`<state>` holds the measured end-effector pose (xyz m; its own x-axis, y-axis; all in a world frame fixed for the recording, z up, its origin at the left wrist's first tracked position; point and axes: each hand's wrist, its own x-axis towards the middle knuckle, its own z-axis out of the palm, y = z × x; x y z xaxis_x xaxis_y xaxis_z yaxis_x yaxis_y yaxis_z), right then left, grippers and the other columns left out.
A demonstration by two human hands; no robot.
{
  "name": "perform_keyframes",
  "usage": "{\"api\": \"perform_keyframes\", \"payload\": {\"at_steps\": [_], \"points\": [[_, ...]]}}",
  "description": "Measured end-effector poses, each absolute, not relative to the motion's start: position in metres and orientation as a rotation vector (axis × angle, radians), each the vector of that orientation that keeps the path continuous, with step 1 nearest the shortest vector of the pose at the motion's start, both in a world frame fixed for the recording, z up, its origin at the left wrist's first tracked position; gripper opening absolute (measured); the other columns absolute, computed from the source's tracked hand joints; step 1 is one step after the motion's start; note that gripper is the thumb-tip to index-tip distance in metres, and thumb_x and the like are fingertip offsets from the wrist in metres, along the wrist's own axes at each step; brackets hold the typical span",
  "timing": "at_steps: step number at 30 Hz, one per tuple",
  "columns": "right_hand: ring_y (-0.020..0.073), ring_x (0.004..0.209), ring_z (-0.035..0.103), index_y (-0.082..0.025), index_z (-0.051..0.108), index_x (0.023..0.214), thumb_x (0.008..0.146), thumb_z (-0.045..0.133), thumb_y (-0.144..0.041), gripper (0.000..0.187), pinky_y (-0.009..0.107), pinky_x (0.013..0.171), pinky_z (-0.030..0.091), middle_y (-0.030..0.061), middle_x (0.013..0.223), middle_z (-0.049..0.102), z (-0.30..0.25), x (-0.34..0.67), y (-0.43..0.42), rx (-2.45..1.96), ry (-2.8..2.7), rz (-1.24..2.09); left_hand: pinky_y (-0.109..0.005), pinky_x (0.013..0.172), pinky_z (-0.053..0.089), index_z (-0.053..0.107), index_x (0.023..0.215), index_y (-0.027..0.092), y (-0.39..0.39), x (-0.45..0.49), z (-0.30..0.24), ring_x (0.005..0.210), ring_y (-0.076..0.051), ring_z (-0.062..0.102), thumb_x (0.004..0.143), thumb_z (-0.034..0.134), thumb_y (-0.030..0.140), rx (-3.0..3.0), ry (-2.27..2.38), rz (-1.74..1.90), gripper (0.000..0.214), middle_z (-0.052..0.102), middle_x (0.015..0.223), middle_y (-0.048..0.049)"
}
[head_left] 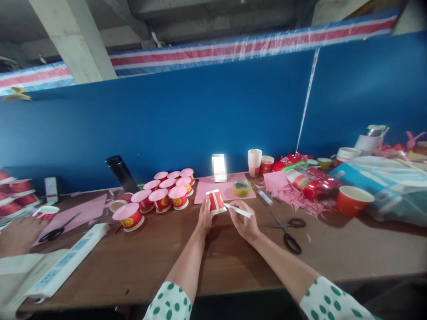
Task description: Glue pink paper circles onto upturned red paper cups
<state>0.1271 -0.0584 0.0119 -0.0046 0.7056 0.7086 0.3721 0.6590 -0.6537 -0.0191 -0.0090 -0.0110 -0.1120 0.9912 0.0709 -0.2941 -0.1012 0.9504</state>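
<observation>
My left hand (pixel 204 218) grips a red paper cup (pixel 215 201) lying on its side over the brown table (pixel 213 258). My right hand (pixel 245 222) is closed on a white stick-like tool (pixel 237 211), perhaps a glue stick or a pen, whose tip touches the cup's rim. Just behind lie a pink paper sheet (pixel 203 190) and a roll of green tape (pixel 242 188). To the left stand several upturned red cups capped with pink paper discs (pixel 163 195).
Black scissors (pixel 288 231) lie right of my right hand. Pink paper scraps (pixel 293 198), red snack bags and an open red cup (pixel 352 200) sit further right. A white power strip (pixel 66 260), second scissors (pixel 55 232) and another person's hand (pixel 16 233) are at left.
</observation>
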Motion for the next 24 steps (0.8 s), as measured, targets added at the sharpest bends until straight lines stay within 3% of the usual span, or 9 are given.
{"api": "perform_keyframes", "payload": {"at_steps": [3, 8, 13, 24], "points": [[0.017, 0.077, 0.056, -0.019, 0.055, 0.089, 0.081, 0.05, -0.023, 0.011, 0.028, 0.072, 0.046, 0.0064, 0.083, 0.059, 0.0157, 0.1261, -0.0615, -0.791, -1.677, 0.289, -0.037, 0.076, 0.047, 0.053, 0.104, 0.019, -0.0067, -0.0203, -0.012, 0.086, -0.022, 0.06, 0.079, 0.044, 0.051, 0.942, 0.942, 1.478, 0.042, 0.064, 0.095, -0.0075], [0.016, 0.075, 0.057, -0.02, 0.055, 0.091, 0.081, 0.049, -0.021, 0.011, 0.028, 0.071, 0.047, 0.0052, 0.082, 0.059, 0.0148, 0.1256, -0.0604, -0.754, -1.74, 0.262, -0.039, 0.074, 0.046, 0.056, 0.098, 0.021, -0.0037, -0.0216, -0.0132, 0.087, -0.024, 0.06, 0.08, 0.041, 0.049, 0.902, 0.88, 1.489, 0.037, 0.066, 0.093, -0.0058], [0.0156, 0.073, 0.056, -0.019, 0.053, 0.09, 0.082, 0.048, -0.021, 0.01, 0.027, 0.068, 0.047, 0.0053, 0.081, 0.058, 0.0112, 0.1257, -0.0585, -0.81, -1.788, 0.223, -0.033, 0.071, 0.046, 0.055, 0.093, 0.024, -0.0035, -0.0215, -0.0148, 0.077, -0.018, 0.059, 0.077, 0.049, 0.042, 0.926, 0.878, 1.512, 0.025, 0.063, 0.084, -0.0009], [0.0144, 0.069, 0.056, -0.018, 0.054, 0.088, 0.083, 0.047, -0.025, 0.01, 0.024, 0.066, 0.046, 0.0043, 0.077, 0.057, 0.0112, 0.1265, -0.0592, -0.897, -1.728, 0.227, -0.033, 0.068, 0.046, 0.055, 0.096, 0.021, -0.0063, -0.0208, -0.0144, 0.076, -0.019, 0.058, 0.074, 0.05, 0.052, 1.028, 1.018, 1.475, 0.039, 0.061, 0.087, -0.0067]]}}
